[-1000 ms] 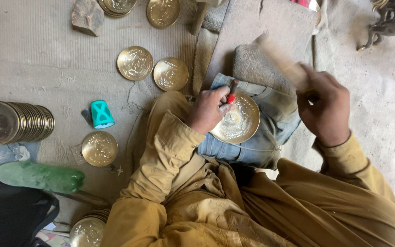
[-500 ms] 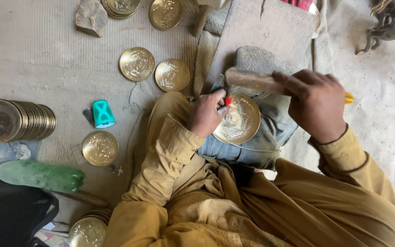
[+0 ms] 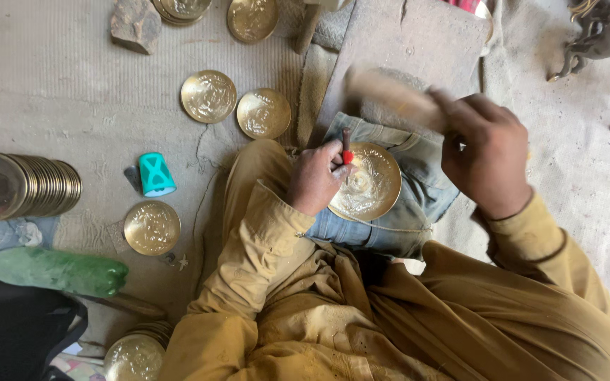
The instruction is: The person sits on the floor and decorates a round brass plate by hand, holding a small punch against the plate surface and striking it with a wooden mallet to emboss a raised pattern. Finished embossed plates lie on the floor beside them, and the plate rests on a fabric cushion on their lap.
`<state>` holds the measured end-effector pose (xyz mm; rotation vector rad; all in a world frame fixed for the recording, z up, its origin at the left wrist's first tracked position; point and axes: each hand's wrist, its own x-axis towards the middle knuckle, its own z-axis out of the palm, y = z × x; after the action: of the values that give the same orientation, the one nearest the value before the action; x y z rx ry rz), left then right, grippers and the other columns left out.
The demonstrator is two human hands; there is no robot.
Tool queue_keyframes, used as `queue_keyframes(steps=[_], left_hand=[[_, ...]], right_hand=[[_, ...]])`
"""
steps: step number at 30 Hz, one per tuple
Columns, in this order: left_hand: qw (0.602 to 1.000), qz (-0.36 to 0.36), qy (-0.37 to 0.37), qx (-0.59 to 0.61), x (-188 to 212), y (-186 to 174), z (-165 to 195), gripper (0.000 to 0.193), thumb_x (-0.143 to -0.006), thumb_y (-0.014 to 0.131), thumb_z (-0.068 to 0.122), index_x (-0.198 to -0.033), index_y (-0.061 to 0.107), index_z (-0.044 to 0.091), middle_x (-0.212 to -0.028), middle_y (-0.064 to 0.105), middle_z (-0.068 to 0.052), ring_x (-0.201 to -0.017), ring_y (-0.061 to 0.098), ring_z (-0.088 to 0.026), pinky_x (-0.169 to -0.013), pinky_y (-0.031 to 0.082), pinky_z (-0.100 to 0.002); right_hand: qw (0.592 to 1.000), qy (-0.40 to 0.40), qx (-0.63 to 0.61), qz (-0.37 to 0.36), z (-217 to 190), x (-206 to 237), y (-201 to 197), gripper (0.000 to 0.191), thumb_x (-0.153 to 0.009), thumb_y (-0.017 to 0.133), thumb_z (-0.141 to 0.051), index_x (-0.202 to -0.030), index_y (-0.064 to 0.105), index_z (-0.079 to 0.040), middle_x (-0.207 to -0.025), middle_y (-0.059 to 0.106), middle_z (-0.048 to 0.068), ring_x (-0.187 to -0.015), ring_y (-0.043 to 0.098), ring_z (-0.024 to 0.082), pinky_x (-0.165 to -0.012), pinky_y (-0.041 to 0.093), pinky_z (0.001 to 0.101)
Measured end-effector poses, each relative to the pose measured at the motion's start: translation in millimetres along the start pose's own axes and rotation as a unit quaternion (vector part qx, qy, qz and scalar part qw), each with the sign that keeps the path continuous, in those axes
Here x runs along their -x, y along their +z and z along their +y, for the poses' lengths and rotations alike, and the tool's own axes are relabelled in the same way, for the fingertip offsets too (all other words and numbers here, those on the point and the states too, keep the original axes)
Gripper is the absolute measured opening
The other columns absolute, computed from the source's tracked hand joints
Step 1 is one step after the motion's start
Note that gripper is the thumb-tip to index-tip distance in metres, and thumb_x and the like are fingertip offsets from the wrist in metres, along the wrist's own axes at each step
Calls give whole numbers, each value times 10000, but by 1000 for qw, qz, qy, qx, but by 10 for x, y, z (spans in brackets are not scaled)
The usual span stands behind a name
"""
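2 bare hands work over a round embossed brass plate (image 3: 367, 183) in the head view, the only view there is. That plate lies tilted on a folded piece of blue denim cloth (image 3: 397, 212) spread across the person's lap, just right of the bent knee in mustard-yellow trousers. The left hand (image 3: 315, 176) rests against the plate's left rim, its fingers curled closed around a short punch with a dark shaft and a red band (image 3: 346, 147); the punch stands nearly upright with its lower end on the plate's face. The right hand (image 3: 485, 152) is raised above and to the right of the plate, closed in a fist around the handle of a pale wooden mallet (image 3: 390, 95), which is blurred and points up and left, apart from the punch.

On the grey ribbed mat (image 3: 51, 77) to the left lie 2 loose brass discs (image 3: 210, 97) side by side, near the knee. 1 more brass disc (image 3: 151, 227) lies lower down, just beside a small teal plastic object (image 3: 156, 174). A sideways stack of brass plates (image 3: 26, 185) sits at the left edge, with a green plastic bottle (image 3: 54, 271) lying below it. A grey stone block (image 3: 135, 25) sits at the top.
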<state>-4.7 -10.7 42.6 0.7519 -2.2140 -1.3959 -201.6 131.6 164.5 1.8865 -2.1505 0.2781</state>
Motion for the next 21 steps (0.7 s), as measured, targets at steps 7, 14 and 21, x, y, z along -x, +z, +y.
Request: queue_keyframes(steps=[7,14,21], left_hand=[[995,93,29,1,278,-259,0,154,-937,735,85,-989,594,50,-949,721,-125,-834,754,-272,-690,583,-373],[989,-51,39,-134,125,-282,-84,282,-873,705,21,-1133,597,25,-938,699,-166,-861,694,-342,-709,534,-469],[957,75,242,-139,-150,-49,54,221,-976,717,39,-1173,618,51,-1035,705,-134,-925,726,-291,-816,584,-384]], right_hand=[[966,122,-215,74,-85,160,-269,501,-829,623,147,-1288,714,-31,-911,669,134,-687,622,197,-593,515,323],[949,162,-263,65,-49,382,-184,401,-961,707,106,-1337,715,-32,-1010,700,122,-792,668,129,-687,532,249],[921,199,-328,64,16,542,-159,494,-914,734,108,-1385,694,-39,-1022,688,90,-864,652,102,-756,537,253]])
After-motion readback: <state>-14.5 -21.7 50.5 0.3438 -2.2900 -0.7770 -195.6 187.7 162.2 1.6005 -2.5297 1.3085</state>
